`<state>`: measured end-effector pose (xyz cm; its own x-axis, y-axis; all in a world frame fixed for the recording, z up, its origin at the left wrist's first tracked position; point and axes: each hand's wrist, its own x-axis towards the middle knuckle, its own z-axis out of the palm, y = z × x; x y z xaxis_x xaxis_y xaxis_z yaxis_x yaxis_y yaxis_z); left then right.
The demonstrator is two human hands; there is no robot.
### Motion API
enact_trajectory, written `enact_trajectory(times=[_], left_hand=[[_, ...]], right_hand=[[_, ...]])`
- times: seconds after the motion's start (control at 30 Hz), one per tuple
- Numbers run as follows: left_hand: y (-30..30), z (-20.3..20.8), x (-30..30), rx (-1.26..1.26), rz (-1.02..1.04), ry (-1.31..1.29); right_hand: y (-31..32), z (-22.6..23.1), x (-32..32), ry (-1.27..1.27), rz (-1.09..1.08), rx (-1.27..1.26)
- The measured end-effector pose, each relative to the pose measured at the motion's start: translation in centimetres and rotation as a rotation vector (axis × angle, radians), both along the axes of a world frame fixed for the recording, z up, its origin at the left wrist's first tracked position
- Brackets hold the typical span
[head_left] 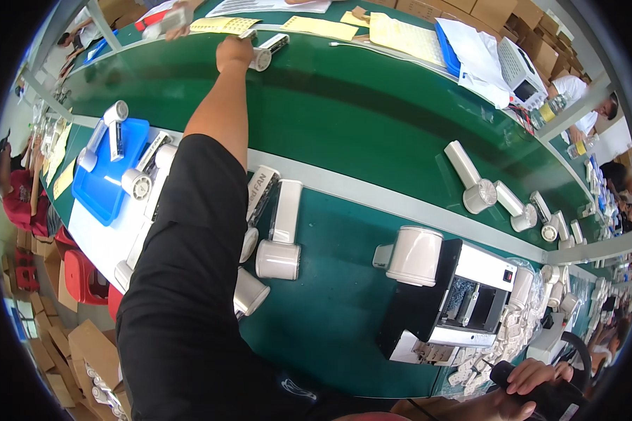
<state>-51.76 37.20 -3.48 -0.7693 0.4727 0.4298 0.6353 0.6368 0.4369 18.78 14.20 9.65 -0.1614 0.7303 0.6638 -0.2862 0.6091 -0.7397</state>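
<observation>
My left arm in a black sleeve reaches far across the green conveyor belt. At its end my left hand (234,53) is closed around a white handheld-fan body, mostly hidden by the fingers. Touching or just beside it lies another white fan (260,59) with its handle open along one side. Low at the right, my right hand (530,382) grips a black electric screwdriver (502,373), its thin bit pointing up and left. Near it stands a black-and-white screw feeder (463,302) with a white fan housing (415,256) on top.
More fans (279,231) lie by my left sleeve. A blue tray (107,184) holds fan parts at left. Small white plastic pieces (509,340) are heaped beside the feeder. Several fans (479,195) stand on the belt at right. Another person's hand (179,31) holds something white at far left.
</observation>
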Motion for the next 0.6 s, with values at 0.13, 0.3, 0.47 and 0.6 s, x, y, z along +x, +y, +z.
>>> enact_trajectory(times=[0.13,0.3,0.47,0.6], left_hand=[[-1.3,0.8,-0.2,-0.248,-0.115,0.014],[-5.4,7.7,9.8,-0.376,-0.294,0.048],[-14.2,8.7,14.3,-0.087,-0.778,0.204],[-23.7,9.5,18.7,-0.060,-1.013,0.174]], right_hand=[[0.2,-0.8,0.6,-0.007,0.048,0.043],[-0.4,0.3,-0.5,-0.020,0.031,-0.011],[-0.9,0.1,-0.9,-0.046,-0.033,-0.060],[-2.2,0.2,-1.1,0.006,-0.095,-0.036]])
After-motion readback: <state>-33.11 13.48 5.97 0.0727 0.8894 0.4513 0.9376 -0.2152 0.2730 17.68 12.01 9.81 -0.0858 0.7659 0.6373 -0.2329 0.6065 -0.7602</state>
